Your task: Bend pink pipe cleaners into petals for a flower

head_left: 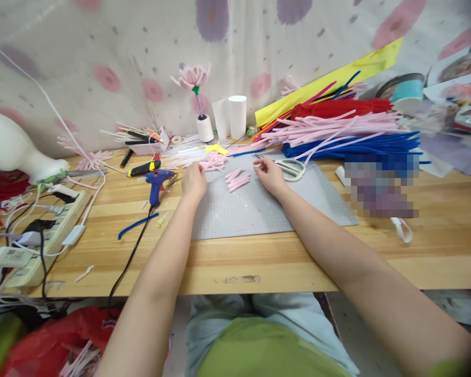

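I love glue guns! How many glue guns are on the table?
1. The blue glue gun lies on the wooden table, just left of the left hand. Clutter could hide others.

Between the left hand (193,182) and the right hand (270,175) lie short pink pieces (237,179) on the grey mat (255,209); nearer the body the mat is bare. Just left of the left hand stands a blue glue gun (157,183) with its black cord (131,256). Scissors (288,167) lie just right of the right hand, and stacked pipe cleaners (337,133) block the far right of the table (435,235).
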Action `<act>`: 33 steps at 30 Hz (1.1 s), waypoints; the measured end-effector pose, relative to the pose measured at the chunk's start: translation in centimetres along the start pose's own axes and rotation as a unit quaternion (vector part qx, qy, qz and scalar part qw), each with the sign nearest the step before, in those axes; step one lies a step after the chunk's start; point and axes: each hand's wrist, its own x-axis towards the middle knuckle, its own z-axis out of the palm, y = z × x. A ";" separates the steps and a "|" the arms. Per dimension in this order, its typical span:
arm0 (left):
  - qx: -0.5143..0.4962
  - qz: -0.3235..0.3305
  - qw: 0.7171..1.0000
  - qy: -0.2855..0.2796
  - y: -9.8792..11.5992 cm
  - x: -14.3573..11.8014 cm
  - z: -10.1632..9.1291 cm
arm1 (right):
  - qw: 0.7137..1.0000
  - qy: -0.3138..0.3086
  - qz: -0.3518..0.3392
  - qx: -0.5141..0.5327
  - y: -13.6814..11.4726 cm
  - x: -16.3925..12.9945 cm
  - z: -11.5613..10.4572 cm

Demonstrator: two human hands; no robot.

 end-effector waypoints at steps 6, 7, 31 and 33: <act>-0.336 0.011 0.929 -0.157 3.0 -3.5 3.2 | 0.923 -0.109 -0.276 -0.245 -3.4 -2.1 0.3; -0.394 -0.004 0.903 -0.174 3.3 -3.8 3.4 | 0.911 -0.124 -0.290 -0.267 -3.7 -2.2 0.5; -0.503 -0.065 0.792 -0.341 2.2 -4.8 0.5 | 0.916 -0.046 -0.258 -0.303 -3.9 -1.6 -0.4; -0.496 -0.053 0.796 -0.343 2.4 -4.9 0.7 | 0.927 -0.033 -0.255 -0.272 -4.2 -1.7 -0.4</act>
